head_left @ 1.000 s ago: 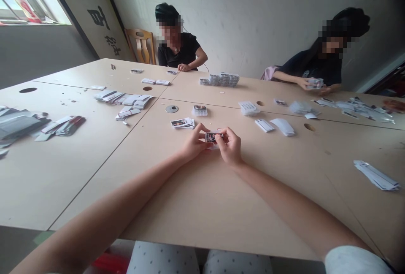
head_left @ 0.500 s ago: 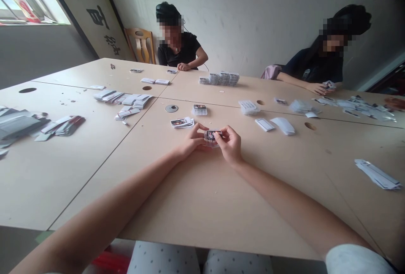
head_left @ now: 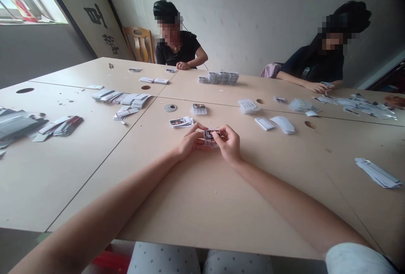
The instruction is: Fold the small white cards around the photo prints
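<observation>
A small clear plastic case [head_left: 209, 143] with a dark printed card [head_left: 209, 135] on its upper part is held between both hands, just above the table. My left hand [head_left: 190, 142] grips its left side, fingers closed around the edge. From the right, my right hand [head_left: 230, 144] pinches it, with the thumb pressed on the card's face. Beyond the left hand lies a small pile of printed cards [head_left: 181, 122]. Behind that, a similar clear case [head_left: 198, 109] with a dark card rests on the table. What the fingers do beneath the case is partly hidden.
Stacked clear cases [head_left: 223, 77] stand towards the far side. Clear plastic pieces [head_left: 248, 106] and white slips [head_left: 264, 123] lie to the right. Folded white papers [head_left: 122, 98] spread on the left. Two people [head_left: 180, 50] sit across the table [head_left: 177, 206], which has round cable holes.
Both hands stay on the case, with the right thumb shifting slightly over the card. The right co-worker's hands have lowered a little. The view has shifted slightly.
</observation>
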`<state>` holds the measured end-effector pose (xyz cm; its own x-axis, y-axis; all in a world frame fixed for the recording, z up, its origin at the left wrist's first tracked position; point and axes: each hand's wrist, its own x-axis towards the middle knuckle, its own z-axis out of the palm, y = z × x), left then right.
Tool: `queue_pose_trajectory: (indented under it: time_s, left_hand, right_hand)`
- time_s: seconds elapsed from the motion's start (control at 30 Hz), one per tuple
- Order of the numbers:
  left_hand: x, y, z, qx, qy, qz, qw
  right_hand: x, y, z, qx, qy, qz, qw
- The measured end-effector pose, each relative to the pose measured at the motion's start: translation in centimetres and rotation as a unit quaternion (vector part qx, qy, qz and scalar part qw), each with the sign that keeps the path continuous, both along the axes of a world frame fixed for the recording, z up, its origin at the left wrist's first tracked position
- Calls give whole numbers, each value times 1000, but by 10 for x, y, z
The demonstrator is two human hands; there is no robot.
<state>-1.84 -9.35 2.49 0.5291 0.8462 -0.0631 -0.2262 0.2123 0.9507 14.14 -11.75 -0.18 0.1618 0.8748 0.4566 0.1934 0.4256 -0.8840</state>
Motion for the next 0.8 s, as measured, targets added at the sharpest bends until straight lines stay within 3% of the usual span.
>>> queue_pose_trajectory:
  time_s: [0.8]
  left_hand:
    - [-2, 3, -5, 18, -1, -5, 1000]
  right_hand:
    - [0, -1, 2, -6, -10, -8, 1000]
